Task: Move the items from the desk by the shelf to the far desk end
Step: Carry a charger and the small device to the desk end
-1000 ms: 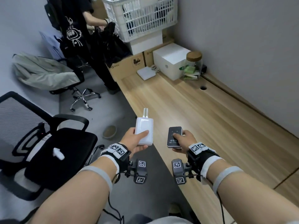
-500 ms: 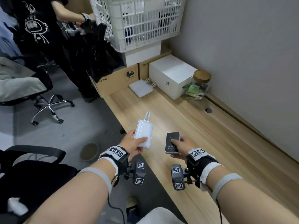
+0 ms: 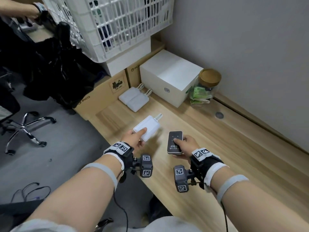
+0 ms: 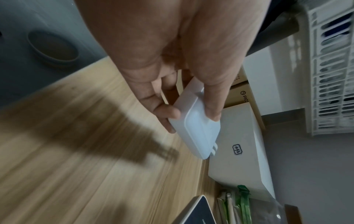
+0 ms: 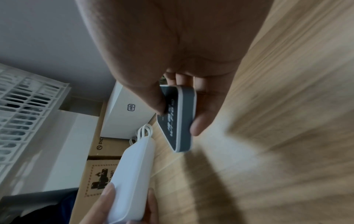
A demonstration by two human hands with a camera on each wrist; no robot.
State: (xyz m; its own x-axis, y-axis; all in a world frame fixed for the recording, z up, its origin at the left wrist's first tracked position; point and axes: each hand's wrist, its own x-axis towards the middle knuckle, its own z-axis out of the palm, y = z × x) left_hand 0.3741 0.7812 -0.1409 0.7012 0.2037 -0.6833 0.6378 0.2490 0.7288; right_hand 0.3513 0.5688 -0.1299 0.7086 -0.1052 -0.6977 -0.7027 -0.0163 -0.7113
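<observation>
My left hand [image 3: 136, 139] grips a flat white charger-like device [image 3: 148, 127] with a short white cable loop at its far end, held above the wooden desk [image 3: 217, 156]; the left wrist view shows thumb and fingers pinching the white device [image 4: 197, 128]. My right hand [image 3: 184, 146] holds a dark, grey-edged pocket device [image 3: 174, 142] with white lettering, thumb on its face; the right wrist view shows that dark device [image 5: 178, 119] between thumb and fingers. Two more white devices [image 3: 133, 99] lie side by side at the desk's far end.
At the far end stand a white box [image 3: 168, 77], a glass jar with a cork lid [image 3: 204, 87], cardboard boxes [image 3: 100, 94] and a white lattice basket [image 3: 117, 20]. Another person's arm [image 3: 18, 10] and black cloth are at upper left. A wall runs along the right.
I have walked along the desk toward its far end; the boxes, jar and basket are much nearer. Both hands still carry their devices, and the white one is now tilted to the right.
</observation>
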